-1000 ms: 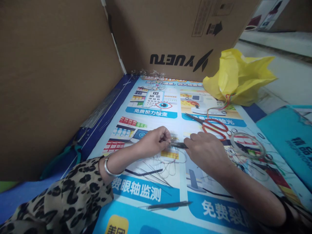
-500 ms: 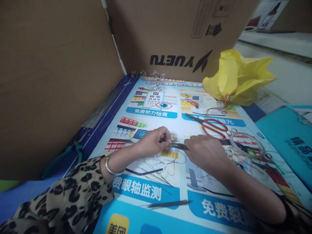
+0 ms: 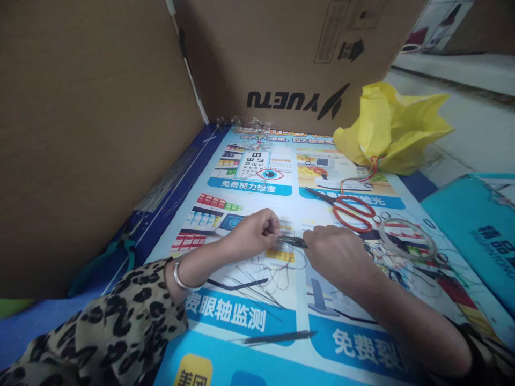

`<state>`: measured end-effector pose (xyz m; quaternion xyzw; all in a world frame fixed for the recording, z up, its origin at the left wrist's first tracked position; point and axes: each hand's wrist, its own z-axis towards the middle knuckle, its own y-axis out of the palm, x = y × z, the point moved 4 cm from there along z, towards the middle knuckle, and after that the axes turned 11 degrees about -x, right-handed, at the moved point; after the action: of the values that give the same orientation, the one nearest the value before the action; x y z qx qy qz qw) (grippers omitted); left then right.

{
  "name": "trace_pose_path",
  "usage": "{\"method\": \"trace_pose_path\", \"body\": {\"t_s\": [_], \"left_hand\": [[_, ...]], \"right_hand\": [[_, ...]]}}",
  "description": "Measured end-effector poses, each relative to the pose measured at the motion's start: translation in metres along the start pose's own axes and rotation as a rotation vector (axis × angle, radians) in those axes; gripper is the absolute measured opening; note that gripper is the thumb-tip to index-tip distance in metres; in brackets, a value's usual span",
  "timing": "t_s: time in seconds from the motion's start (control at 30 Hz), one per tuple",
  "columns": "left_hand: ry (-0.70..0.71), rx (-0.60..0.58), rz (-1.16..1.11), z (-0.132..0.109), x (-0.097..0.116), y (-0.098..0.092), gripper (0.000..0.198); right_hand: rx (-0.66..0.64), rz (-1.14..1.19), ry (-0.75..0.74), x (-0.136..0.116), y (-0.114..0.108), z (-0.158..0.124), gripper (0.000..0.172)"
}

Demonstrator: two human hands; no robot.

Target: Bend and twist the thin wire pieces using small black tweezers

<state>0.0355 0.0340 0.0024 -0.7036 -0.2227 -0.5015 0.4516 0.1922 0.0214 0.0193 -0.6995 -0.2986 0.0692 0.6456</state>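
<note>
My left hand (image 3: pixel 257 230) is closed in a pinch near the middle of the poster. What its fingertips hold is too small to make out. A dark, tapered pair of pliers (image 3: pixel 293 242) reaches from my right hand (image 3: pixel 338 249) to those fingertips; its handles are hidden inside my closed fist. Thin wire loops (image 3: pixel 277 268) with tiny beads lie or hang just below the two hands. Straight dark wires (image 3: pixel 253 284) are scattered nearer to me, and a bundle of wires (image 3: pixel 279 337) lies in front. Red-handled scissors (image 3: pixel 354 213) rest beyond my right hand.
Cardboard panels (image 3: pixel 281 53) stand at the back and left. Teal-handled pliers (image 3: pixel 129 249) lie at the left edge. A clear ring-shaped roll (image 3: pixel 426 238), a yellow bag (image 3: pixel 390 128) with coloured cords (image 3: pixel 360 177), and a teal package (image 3: pixel 478 230) are on the right.
Both hands and the pliers have shifted very slightly to the left in view, along with the surroundings. The grips look the same.
</note>
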Motion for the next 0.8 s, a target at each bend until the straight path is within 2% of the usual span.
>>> {"method": "trace_pose_path", "body": {"t_s": [0.27,0.67,0.8], "left_hand": [[-0.011,0.040,-0.002,-0.0003,-0.0014,0.0002,0.013],[-0.014,0.046,-0.030,-0.0008,0.0009,0.0010,0.014],[-0.042,0.046,-0.177,0.0003,0.0003,0.0002,0.014]], "right_hand": [[-0.001,-0.059,0.025,-0.0040,0.0000,-0.0019,0.016],[-0.024,-0.020,0.001,-0.0019,0.0025,0.0004,0.016],[0.026,-0.001,0.028,-0.0010,0.0048,0.0007,0.014]]}}
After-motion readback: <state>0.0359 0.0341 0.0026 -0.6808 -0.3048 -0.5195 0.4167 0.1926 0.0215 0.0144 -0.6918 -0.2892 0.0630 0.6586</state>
